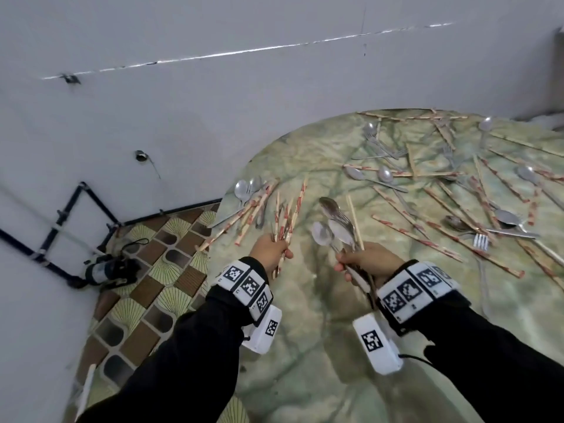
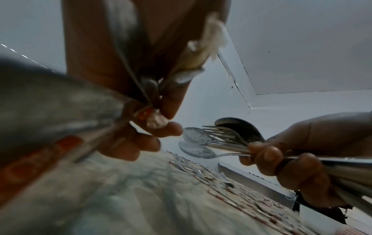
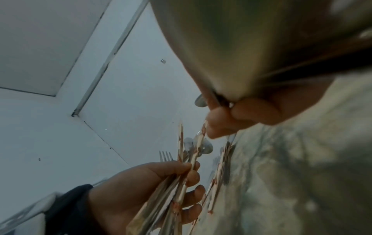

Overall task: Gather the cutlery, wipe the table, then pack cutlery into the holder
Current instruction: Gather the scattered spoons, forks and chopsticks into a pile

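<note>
While the head camera looked down on the round marbled worktop (image 1: 305, 346), the left hand (image 1: 270, 250) had its grip curled round a bundle of paper-wrapped chopsticks (image 1: 285, 221), and the right hand (image 1: 370, 264) had its grip clamped on a bunch of spoons and forks (image 1: 331, 227) with one bare chopstick among them, the bowls pointing away from the person. Just beyond the left hand a small pile of gathered cutlery (image 1: 248, 203) lay at the worktop's edge, and more spoons, forks and wrapped chopsticks (image 1: 457, 190) were scattered across the far right side. Black sleeves and white tagged wrist bands covered both forearms; past the worktop's edge lay a patterned tiled floor (image 1: 158, 270) with a small pump (image 1: 105, 268) and dark pipes by the wall. From the left wrist, the left hand (image 2: 149, 101) was blurred but its fingers (image 2: 167, 128) were pinched on the bundle, while the right hand (image 2: 298, 155) was wrapped round spoon and fork handles (image 2: 217, 139) above the worktop (image 2: 130, 198). From the right wrist, the right hand's fingers (image 3: 237, 117) were pressed together on metal handles, and the left hand (image 3: 145, 187) gripped wrapped chopsticks (image 3: 193, 160) with a fork (image 3: 166, 155) among them.
</note>
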